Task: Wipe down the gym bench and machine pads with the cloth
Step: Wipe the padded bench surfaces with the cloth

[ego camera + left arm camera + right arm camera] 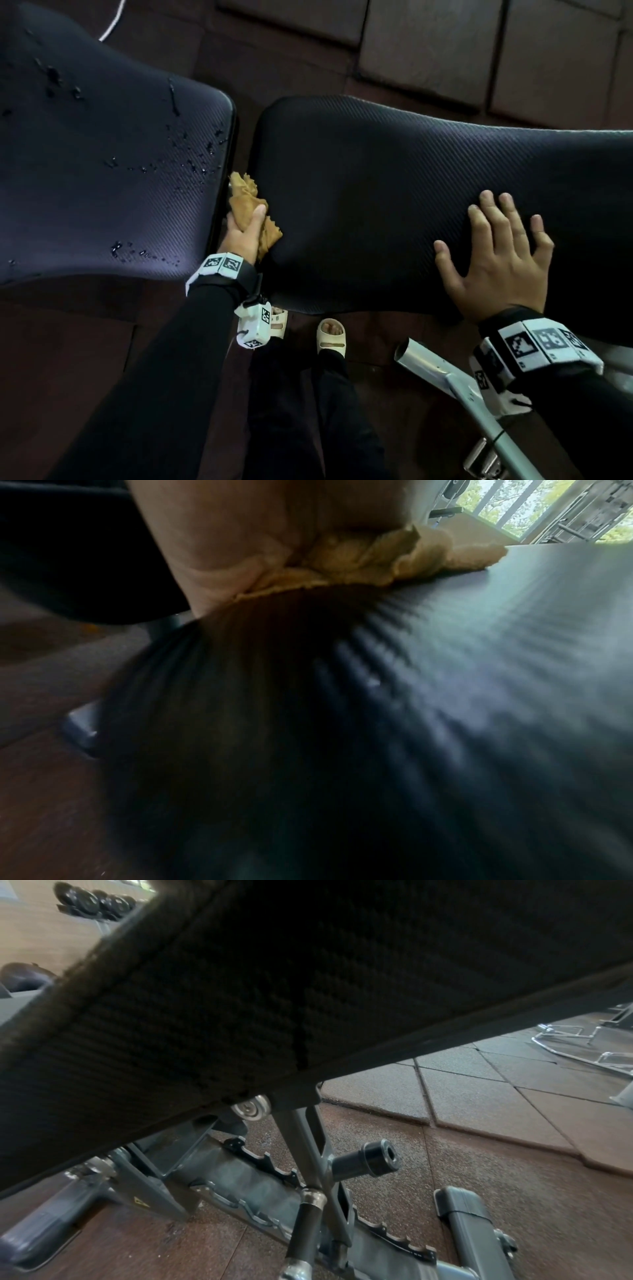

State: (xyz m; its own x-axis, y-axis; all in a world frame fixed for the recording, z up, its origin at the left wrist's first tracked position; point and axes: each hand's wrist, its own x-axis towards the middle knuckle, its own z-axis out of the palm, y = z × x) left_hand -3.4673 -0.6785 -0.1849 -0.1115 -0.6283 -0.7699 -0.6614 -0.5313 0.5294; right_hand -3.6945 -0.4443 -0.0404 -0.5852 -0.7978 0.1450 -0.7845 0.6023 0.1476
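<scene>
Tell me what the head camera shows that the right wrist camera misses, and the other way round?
Only the head view shows the left hand gripping the tan cloth between the pads, droplets on the left pad, and the right hand lying flat. Only the right wrist view shows the bench's notched frame underneath and dumbbells far off. Both show the right pad and rubber floor tiles.

gym, adjustable bench (274, 1191), dumbbell rack (92, 903), rubber floor tiles (479, 1096)

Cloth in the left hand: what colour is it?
Tan-yellow cloth; the head view shows it best.
</scene>
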